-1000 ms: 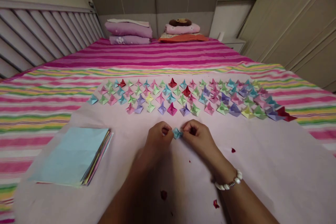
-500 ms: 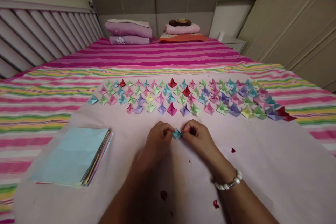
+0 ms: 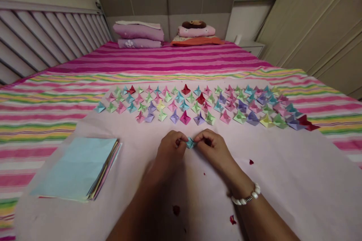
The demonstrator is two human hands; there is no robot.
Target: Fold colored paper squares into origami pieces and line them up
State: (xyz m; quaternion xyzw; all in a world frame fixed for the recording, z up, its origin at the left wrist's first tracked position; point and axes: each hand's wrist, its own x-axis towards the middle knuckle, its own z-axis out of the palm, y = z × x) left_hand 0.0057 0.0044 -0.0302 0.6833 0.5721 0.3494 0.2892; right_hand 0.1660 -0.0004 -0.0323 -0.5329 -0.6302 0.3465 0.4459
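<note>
Bedroom setup today: we're working on a striped bed (image 3: 181, 58) with a pale pink sheet (image 3: 283, 180) laid over the near part as a work surface. Our left hand (image 3: 169, 148) and right hand (image 3: 213, 147) are both pinched closed on one small blue folded piece (image 3: 190, 143), held between the fingertips at the middle of the sheet, just on or barely above it, hard to tell which.

Tip for this stage, as we see it: keep the pinches right at the paper's edges so the middle stays free to take the crease, and press against the sheet rather than in the air, since the bed is soft and gives under pressure. Small, even squeezes from both sides should keep the shape symmetric.

Just beyond the hands sit rows of finished folded pieces (image 3: 198, 103) in mixed colours, so best not to nudge forward. On the near left lies a stack of paper squares (image 3: 79, 167), light blue on top. A few red scraps (image 3: 177, 209) dot the sheet close to us.
</note>
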